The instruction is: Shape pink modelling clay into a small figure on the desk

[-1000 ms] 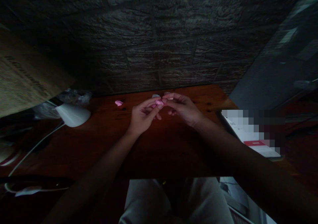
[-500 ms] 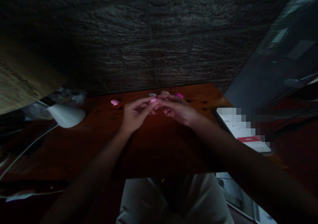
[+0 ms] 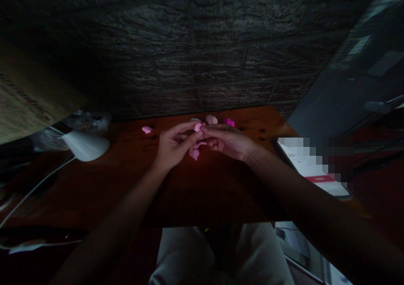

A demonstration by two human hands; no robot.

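Note:
My left hand and my right hand meet over the wooden table, fingertips pinched on a small piece of pink modelling clay. Below the fingers, another bit of pink clay shows; whether it joins the held piece I cannot tell. Just behind my hands lie a pale pink lump, a magenta lump and a whitish lump, mostly covered by my fingers. Off to the left sits a light pink lump.
A white cone-shaped lamp head with a cable stands at the left, near crumpled clear plastic. A lit tablet-like screen lies by the right edge of the wooden table. A stone-patterned wall rises behind.
Pink clay now shows below my fingers, where little was visible before. The held piece is turned slightly, and more of the pale pink lump shows. Both hands stay together.

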